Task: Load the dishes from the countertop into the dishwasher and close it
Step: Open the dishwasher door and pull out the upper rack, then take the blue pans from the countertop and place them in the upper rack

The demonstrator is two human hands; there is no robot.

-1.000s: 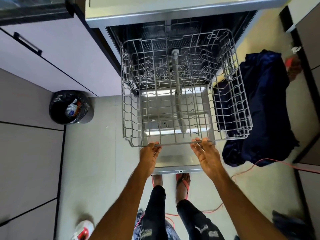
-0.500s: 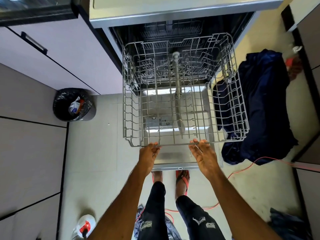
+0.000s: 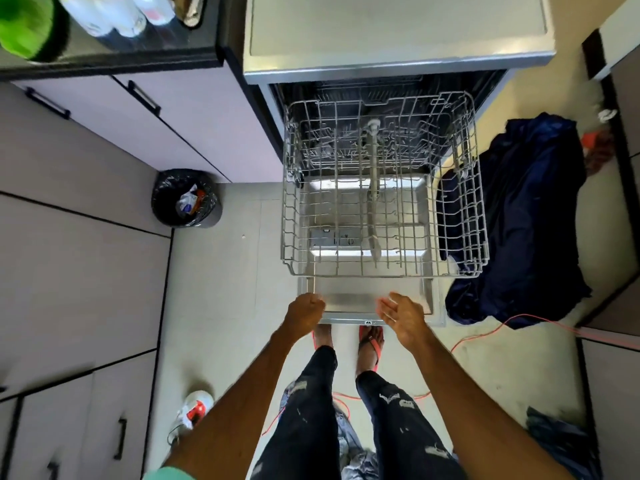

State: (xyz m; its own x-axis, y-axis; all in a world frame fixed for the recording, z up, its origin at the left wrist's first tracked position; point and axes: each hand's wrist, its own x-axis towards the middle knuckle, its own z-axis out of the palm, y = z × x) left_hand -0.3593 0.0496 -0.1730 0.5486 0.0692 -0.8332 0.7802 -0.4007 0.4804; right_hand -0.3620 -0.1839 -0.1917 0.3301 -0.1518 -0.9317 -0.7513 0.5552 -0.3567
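- Since half a second ago, both hands have let go of the front rim of the rack (image 3: pixel 346 274) and drawn back toward the body. The view has also tilted up, so the tabletop (image 3: pixel 138 55) now shows at the upper left.
- The left hand (image 3: pixel 304 311) is clenched, with its fingers curled under and knuckles up. It grasps nothing that can be seen and hangs over the near left part of the open door (image 3: pixel 349 301).
- The right hand (image 3: pixel 403 315) is released, with the palm turned inward toward the left hand and the fingers straight and slightly spread.
- Both forearms reach forward and down from the bottom of the view, one on each side of the legs.
- The rack stands pulled out of the dishwasher (image 3: pixel 398 39) above the lowered door, just beyond both hands and apart from them.
- A grey spray arm (image 3: pixel 374 202) runs along the middle under the rack's wires.
- On the tabletop, well away from the hands, sit a green thing (image 3: pixel 20 22) and some clear containers (image 3: pixel 110 15), both blurred.
- A black-lined bin (image 3: pixel 187 199) stands on the floor left of the rack, and a dark blue cloth (image 3: pixel 530 209) lies to its right.
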